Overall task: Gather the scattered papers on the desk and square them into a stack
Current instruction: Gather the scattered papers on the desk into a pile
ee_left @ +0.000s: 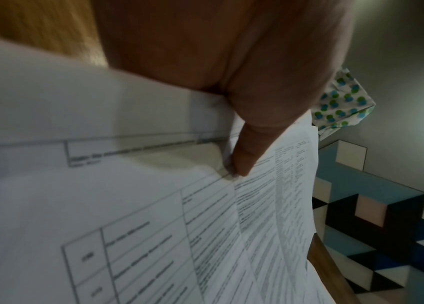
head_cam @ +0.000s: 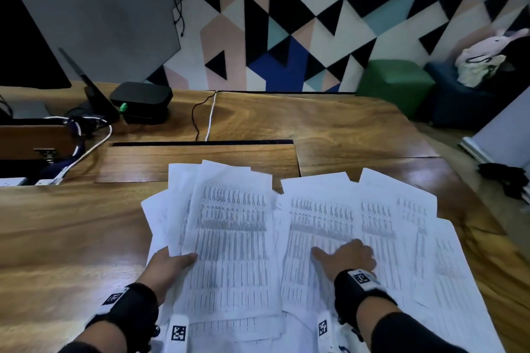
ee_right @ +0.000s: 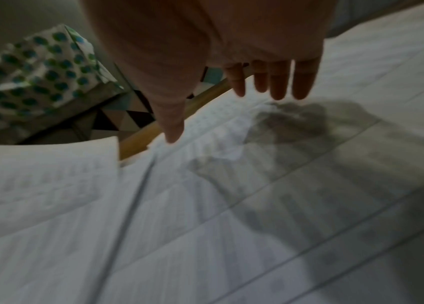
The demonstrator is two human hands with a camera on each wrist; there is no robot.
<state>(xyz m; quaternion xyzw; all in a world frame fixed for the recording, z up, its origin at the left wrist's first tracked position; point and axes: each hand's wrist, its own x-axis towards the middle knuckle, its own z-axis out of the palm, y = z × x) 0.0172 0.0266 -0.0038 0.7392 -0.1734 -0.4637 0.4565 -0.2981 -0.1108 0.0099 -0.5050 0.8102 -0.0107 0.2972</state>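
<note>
Several white printed sheets lie fanned over the near part of the wooden desk (head_cam: 71, 223). My left hand (head_cam: 169, 265) grips a bundle of gathered papers (head_cam: 229, 238) at its left edge, thumb on top; the left wrist view shows the thumb (ee_left: 247, 152) pinching the papers (ee_left: 154, 216). My right hand (head_cam: 345, 256) is over the loose papers (head_cam: 381, 226) spread to the right, fingers straight. In the right wrist view the fingers (ee_right: 278, 82) are extended just above the sheets (ee_right: 257, 205), casting a shadow; contact cannot be told.
At the back left stand a black box (head_cam: 142, 100), a monitor (head_cam: 25, 46), and cables (head_cam: 86, 149). A cable slot (head_cam: 200, 143) runs across the desk. A green stool (head_cam: 394, 80) and a plush toy (head_cam: 487, 49) are beyond the right edge.
</note>
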